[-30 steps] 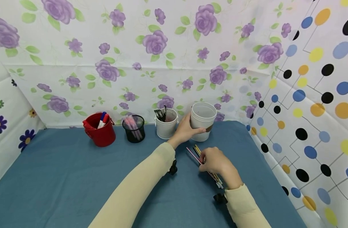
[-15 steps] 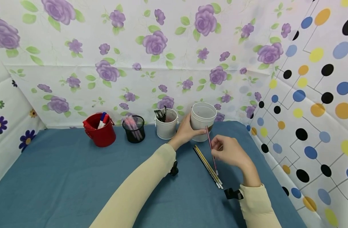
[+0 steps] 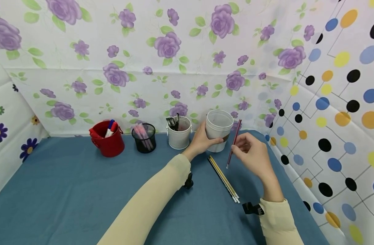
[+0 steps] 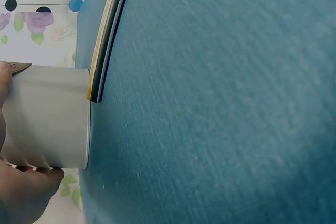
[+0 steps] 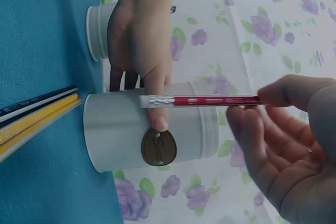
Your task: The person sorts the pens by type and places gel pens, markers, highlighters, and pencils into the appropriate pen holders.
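Note:
My left hand (image 3: 202, 140) grips a white metal pail (image 3: 218, 128), fingers round its side and thumb across its front. The pail stands upright, and its inside looks bare in the head view. A brown oval tag (image 5: 159, 148) shows under the thumb in the right wrist view. Between thumb and fingertips, my right hand (image 3: 252, 151) pinches a red pencil (image 5: 197, 100), held steeply with its white eraser end down, just right of the pail. Several yellow and black pencils (image 3: 222, 177) lie together on the blue cloth, in front of the pail.
Left of the pail stand a smaller white pail (image 3: 178, 139) with black pens, a black mesh cup (image 3: 144, 149) with pink pens, and a red bucket (image 3: 111, 148) with markers. Behind them hangs a flowered cloth (image 3: 193, 64); a dotted one (image 3: 334, 129) borders the right.
The right hand has taken the red pencil from the pencils on the cloth, raised it and brought it to the pail's right side. The left hand stays on the pail.

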`<action>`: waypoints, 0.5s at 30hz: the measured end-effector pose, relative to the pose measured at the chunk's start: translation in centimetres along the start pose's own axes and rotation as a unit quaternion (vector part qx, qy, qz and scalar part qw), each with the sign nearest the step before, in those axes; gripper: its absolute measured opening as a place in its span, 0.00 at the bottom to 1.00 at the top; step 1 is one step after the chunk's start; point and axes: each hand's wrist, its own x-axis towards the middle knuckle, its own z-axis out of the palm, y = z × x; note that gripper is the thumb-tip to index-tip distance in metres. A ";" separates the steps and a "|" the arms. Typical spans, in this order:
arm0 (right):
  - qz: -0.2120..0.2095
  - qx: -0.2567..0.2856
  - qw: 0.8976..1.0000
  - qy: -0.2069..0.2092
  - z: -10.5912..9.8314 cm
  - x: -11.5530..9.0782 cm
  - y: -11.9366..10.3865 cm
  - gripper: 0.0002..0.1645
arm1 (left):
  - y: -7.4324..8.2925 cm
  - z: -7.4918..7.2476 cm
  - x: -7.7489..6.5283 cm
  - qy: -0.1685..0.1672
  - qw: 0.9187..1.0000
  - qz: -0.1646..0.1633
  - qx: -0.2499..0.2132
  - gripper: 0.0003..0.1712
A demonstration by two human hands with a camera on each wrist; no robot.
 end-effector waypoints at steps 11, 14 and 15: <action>-0.002 0.073 0.994 0.084 -0.8 0.5 -0.5 0.12 | -0.4 -0.2 0.0 -0.011 0.999 -0.020 0.035 0.65; -0.006 0.065 0.992 0.110 -1.4 1.4 -0.9 0.12 | -0.4 -0.1 0.0 -0.009 0.999 -0.022 0.030 0.65; -0.010 0.064 0.991 0.120 -1.7 1.8 -1.1 0.13 | -0.4 -0.1 0.0 -0.009 0.999 -0.022 0.029 0.65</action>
